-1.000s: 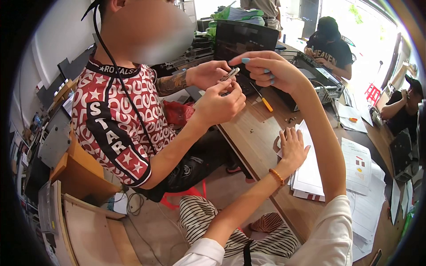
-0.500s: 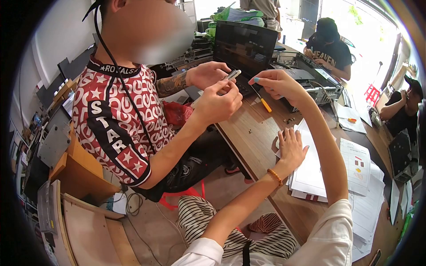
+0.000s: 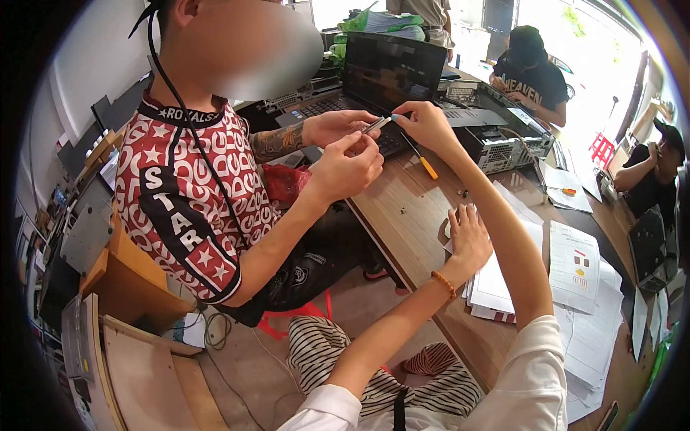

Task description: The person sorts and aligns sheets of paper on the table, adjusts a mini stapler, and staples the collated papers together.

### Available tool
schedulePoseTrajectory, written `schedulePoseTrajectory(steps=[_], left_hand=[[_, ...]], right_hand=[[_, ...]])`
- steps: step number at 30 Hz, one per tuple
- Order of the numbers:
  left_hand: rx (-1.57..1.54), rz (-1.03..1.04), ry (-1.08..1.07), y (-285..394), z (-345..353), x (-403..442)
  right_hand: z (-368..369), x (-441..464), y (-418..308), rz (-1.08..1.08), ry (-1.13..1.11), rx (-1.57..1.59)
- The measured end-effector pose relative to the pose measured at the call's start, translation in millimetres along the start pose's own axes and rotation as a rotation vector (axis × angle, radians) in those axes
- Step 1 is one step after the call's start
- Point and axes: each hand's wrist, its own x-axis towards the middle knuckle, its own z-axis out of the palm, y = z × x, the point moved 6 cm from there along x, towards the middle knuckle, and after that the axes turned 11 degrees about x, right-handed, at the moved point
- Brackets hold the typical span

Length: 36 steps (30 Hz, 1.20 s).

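My right hand is raised over the laptop's near corner, finger and thumb pinched at the end of a small, slim silvery object. A co-worker beside me holds that object in both hands. Whether my fingertips grip it or something tiny is too small to tell. My left hand, with an orange bead bracelet at the wrist, lies flat with its fingers apart on the table and the edge of the papers. A screwdriver with a yellow-orange handle lies between the laptop and my left hand.
An open laptop stands at the back, with an opened computer case to its right. Tiny dark bits lie on the wooden table. Printed sheets cover the right side. Other people sit and stand beyond.
My right hand has moved left and slightly up, bringing its fingertips to the slim object in the co-worker's hands. My left hand has stayed almost in place.
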Motion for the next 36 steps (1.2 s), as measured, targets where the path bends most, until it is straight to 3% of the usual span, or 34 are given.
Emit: schedulePoseTrajectory(steps=[9, 12, 14, 16, 18, 22, 24, 28, 32, 36], left_hand=[[-0.067, 0.066, 0.061, 1, 10, 2], [0.006, 0.041, 0.069, 1, 7, 0], [-0.015, 0.048, 0.042, 2, 5, 1], [-0.038, 0.056, 0.017, 1, 2, 1], [-0.063, 0.064, -0.013, 0, -1, 0], [-0.053, 0.032, -0.001, -4, -7, -3], [-0.035, -0.02, 0.071, -2, -6, -1], [-0.312, -0.022, 0.549, -11, -47, -9], [-0.442, 0.065, 0.775, -18, -82, -18], [-0.566, 0.039, 1.025, -33, -102, -35]], right_hand=[[26, 15, 5, -0.034, 0.002, -0.105], [27, 20, 12, -0.147, 0.033, -0.145], [34, 18, 31, 0.252, -0.19, 0.203], [32, 17, 36, 0.215, -0.163, 0.239], [35, 15, 24, -0.038, -0.202, 0.113], [20, 4, 10, -0.185, -0.155, 0.169], [5, -2, 2, -0.223, -0.154, 0.119], [-43, -12, -13, -0.388, -0.087, 0.14], [-121, -30, -17, -0.3, -0.121, -0.056], [-183, -60, -16, 0.024, -0.326, -0.297]])
